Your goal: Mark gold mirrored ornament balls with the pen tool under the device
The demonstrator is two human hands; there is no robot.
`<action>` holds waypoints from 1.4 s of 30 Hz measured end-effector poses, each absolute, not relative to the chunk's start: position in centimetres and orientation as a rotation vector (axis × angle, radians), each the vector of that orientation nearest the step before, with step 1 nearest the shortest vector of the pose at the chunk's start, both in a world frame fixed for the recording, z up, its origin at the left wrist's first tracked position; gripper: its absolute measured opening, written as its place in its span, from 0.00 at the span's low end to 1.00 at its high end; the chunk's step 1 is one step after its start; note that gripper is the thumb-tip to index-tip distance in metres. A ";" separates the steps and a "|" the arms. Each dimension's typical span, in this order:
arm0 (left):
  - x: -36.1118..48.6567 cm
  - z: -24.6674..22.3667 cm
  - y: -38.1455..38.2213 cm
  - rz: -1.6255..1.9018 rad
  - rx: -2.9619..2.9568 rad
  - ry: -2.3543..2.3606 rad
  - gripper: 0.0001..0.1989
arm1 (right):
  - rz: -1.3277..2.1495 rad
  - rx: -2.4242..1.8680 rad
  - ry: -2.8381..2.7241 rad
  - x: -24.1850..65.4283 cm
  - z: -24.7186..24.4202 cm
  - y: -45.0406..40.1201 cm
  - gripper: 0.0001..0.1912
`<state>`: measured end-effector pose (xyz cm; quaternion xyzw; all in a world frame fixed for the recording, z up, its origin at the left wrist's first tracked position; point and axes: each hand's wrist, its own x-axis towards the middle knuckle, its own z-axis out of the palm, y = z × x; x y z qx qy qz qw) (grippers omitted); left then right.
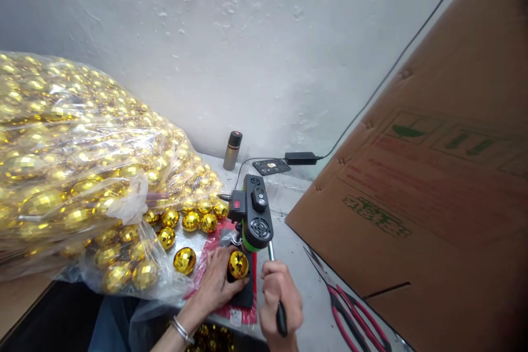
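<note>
My left hand (216,280) is closed round a shiny gold faceted ball (238,264), steadying it on the dark base (243,298) of a small black bench drill (258,212). The ball sits just below the drill's head, and the head hides whether a bit touches it. In my right hand (281,300) is the drill's lever (281,319), with its black grip showing below my fist. Red plastic (205,258) lies under the base. A single gold ball (185,260) rests left of my left hand.
A large clear bag (82,137) full of gold balls fills the left, with several loose balls (191,221) beside it. Scissors (350,308) and a cardboard box (433,176) stand right. Behind the drill are a cylindrical bottle (232,150), a phone-like slab (271,167) and a power adapter (301,158).
</note>
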<state>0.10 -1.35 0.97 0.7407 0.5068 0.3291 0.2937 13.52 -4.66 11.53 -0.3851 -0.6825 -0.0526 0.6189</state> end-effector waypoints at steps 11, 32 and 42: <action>-7.3 1.8 -6.1 1.168 2.507 1.872 0.23 | -0.040 -0.881 -1.595 13.2 12.3 -5.3 0.15; -1.9 2.2 -1.4 1.031 1.528 1.311 0.25 | 0.077 -0.971 -1.572 13.3 17.7 -5.5 0.14; -1.8 1.5 -1.2 1.081 1.798 1.325 0.24 | 0.041 -0.980 -1.610 13.5 16.7 -5.7 0.13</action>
